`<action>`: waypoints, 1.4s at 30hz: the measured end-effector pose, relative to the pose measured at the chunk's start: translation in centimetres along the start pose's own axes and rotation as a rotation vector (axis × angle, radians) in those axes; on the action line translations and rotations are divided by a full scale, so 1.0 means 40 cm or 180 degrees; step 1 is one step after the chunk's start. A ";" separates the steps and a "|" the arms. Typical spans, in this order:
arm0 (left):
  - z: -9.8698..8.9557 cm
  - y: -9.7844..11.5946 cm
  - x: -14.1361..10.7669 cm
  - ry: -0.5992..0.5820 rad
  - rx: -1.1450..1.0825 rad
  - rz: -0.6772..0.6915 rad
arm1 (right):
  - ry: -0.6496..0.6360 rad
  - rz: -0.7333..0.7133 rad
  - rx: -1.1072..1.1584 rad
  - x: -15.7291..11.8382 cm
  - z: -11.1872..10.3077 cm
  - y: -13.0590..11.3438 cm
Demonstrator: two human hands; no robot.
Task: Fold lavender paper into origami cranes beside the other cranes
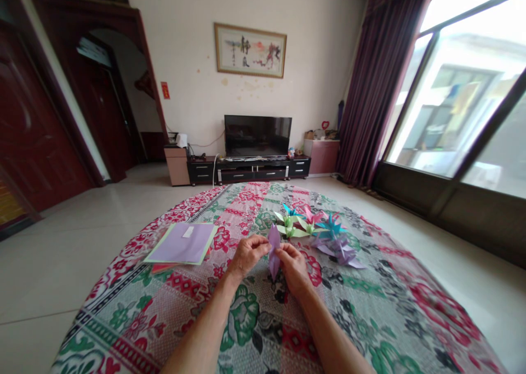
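A folded piece of purple origami paper (pixel 274 256) stands upright between my two hands, pointed at its top and bottom. My left hand (pixel 249 256) pinches its left edge between thumb and fingers. On the opposite edge, my right hand (pixel 292 264) grips it the same way. Just beyond my right hand lie several folded paper cranes: green ones (pixel 290 228), blue ones (pixel 331 227), pink ones (pixel 314 217) and purple ones (pixel 342 250).
Left of my hands, a stack of square coloured paper (pixel 176 243) has a purple sheet on top with a small white slip (pixel 188 232). A flowered tablecloth (pixel 242 313) covers the round table. Across the floor stand a television (pixel 258 136) and a low cabinet (pixel 250 171).
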State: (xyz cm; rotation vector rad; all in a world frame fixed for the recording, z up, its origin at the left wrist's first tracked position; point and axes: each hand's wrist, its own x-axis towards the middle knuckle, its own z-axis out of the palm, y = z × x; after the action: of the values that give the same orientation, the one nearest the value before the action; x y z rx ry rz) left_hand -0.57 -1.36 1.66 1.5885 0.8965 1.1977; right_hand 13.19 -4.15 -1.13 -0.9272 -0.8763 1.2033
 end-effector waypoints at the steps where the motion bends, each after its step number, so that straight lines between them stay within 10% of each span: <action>1: 0.001 -0.002 0.001 0.0005 -0.0019 -0.0023 | 0.0011 -0.0010 -0.0015 -0.001 0.001 -0.002; 42: 0.011 -0.019 0.005 0.0163 -0.0179 -0.0465 | -0.0108 -0.0190 0.0165 0.007 -0.001 0.007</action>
State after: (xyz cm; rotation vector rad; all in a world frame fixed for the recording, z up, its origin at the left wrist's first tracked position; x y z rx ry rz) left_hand -0.12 -1.05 0.96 1.4280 0.9862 1.1546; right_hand 13.17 -3.85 -1.39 -0.8357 -0.8900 1.1881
